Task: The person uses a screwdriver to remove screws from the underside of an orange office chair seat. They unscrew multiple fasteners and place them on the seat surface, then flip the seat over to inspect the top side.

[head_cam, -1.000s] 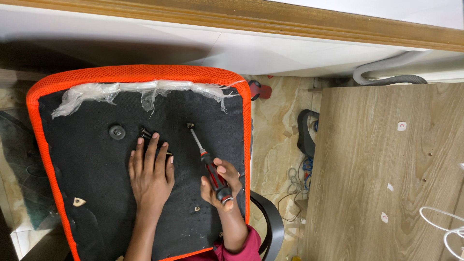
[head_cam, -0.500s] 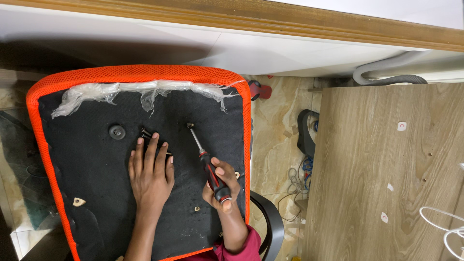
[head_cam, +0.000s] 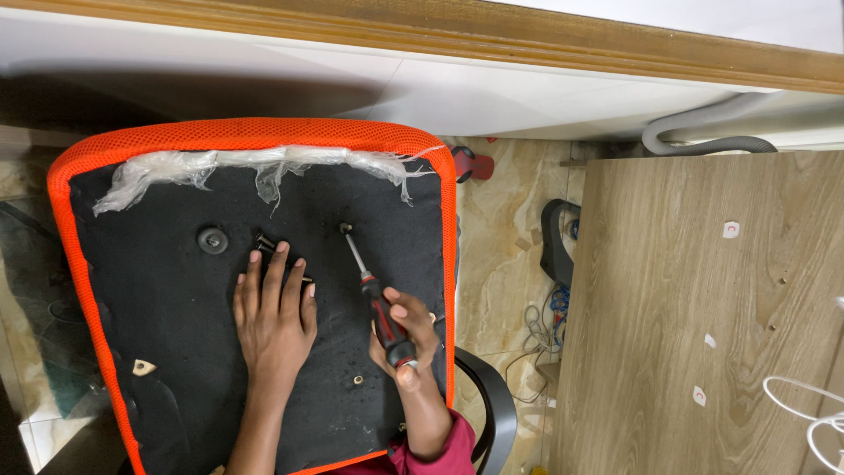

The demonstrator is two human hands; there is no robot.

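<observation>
On the seat underside, screwdriver (head_cam: 374, 295) slants up-left (tip farthest).

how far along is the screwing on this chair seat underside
Done: nothing clearly. In hand: the right hand holds the screwdriver, tip on a screw in the seat underside. Left: loose screws lie by the left hand, with bare holes.
</observation>
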